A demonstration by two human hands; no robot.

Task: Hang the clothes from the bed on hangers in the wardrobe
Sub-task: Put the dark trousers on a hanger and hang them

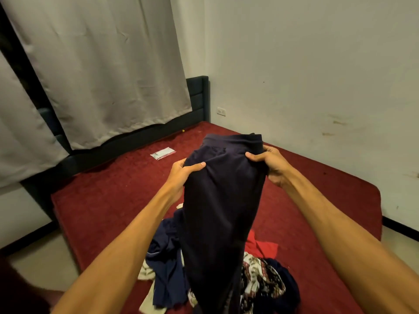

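Head view: both hands (181, 175) grip dark garment (222, 200).

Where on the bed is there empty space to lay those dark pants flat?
The red bed cover is bare between the left forearm and the dark headboard, apart from a small clear packet. Another bare strip runs along the white wall. The clothes pile crowds the near end.

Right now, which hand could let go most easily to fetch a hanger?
Probably either. The left hand and right hand both grip the top of the dark garment, one on each side. No hanger or wardrobe is in view, so nothing favours one side.
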